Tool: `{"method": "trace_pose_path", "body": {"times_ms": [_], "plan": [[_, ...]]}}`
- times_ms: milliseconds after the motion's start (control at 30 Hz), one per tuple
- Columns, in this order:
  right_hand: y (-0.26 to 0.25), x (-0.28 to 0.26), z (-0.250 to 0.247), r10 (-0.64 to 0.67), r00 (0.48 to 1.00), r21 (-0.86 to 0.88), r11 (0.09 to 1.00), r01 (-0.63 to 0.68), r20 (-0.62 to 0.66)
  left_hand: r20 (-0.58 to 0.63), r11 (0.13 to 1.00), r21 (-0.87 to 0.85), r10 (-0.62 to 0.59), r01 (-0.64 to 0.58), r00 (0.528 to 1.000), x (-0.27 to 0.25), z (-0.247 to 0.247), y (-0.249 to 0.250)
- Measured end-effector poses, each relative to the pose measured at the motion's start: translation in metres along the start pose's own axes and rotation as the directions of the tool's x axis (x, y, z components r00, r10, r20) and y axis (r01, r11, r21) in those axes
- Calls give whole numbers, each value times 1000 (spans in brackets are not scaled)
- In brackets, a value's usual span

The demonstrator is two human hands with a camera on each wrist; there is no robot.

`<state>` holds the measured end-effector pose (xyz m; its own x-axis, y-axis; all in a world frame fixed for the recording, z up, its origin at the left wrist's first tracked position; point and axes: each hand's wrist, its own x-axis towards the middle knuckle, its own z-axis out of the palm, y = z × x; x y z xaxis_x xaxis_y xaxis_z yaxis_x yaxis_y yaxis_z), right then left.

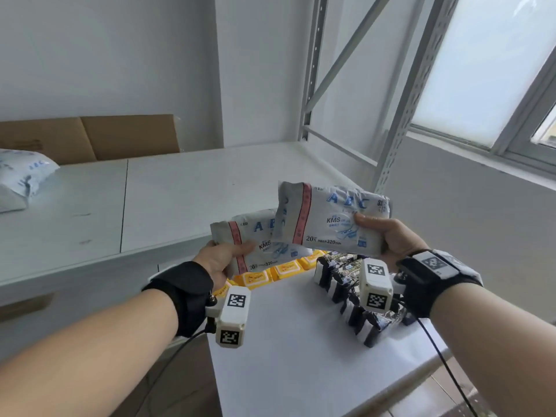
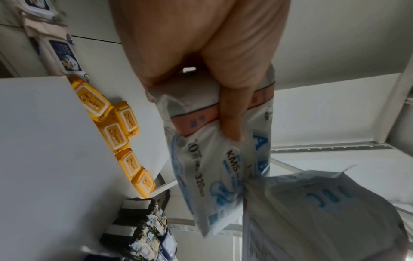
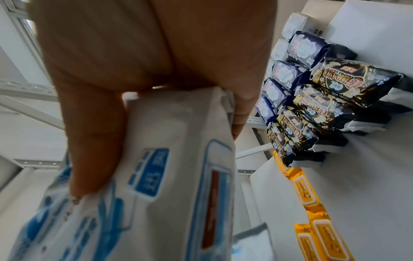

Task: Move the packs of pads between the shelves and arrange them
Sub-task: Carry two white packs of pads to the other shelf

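Note:
Two white-and-blue ABC packs of pads are held in the air in front of a pale shelf (image 1: 168, 200). My left hand (image 1: 219, 257) grips the lower pack (image 1: 258, 236) by its left end, thumb on its face; the same pack (image 2: 214, 159) fills the left wrist view. My right hand (image 1: 388, 236) grips the higher pack (image 1: 328, 218) at its right end, and that pack overlaps the lower one. In the right wrist view this pack (image 3: 156, 176) is close and blurred. A third ABC pack (image 1: 21, 179) lies on the shelf at far left.
A white table (image 1: 301, 341) below my hands carries a row of dark packs (image 1: 352, 299) and yellow wipes packs (image 1: 264, 275). Flat cardboard (image 1: 99, 136) leans behind the shelf. A grey metal rack upright (image 1: 403, 115) and a window (image 1: 487, 61) stand at right.

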<state>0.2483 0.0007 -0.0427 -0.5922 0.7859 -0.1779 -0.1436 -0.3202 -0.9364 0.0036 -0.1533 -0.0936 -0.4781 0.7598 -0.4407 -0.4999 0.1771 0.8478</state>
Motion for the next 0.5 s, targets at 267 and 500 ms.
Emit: {"method": "trace_pose_path", "body": {"times_ms": [267, 500], "plan": [[24, 52, -21, 108, 987, -141, 982, -125, -121, -92, 973, 100, -200, 209, 975, 47, -19, -18], [76, 110, -48, 207, 954, -381, 882, -277, -215, -289, 947, 163, -222, 277, 931, 79, -55, -52]]}}
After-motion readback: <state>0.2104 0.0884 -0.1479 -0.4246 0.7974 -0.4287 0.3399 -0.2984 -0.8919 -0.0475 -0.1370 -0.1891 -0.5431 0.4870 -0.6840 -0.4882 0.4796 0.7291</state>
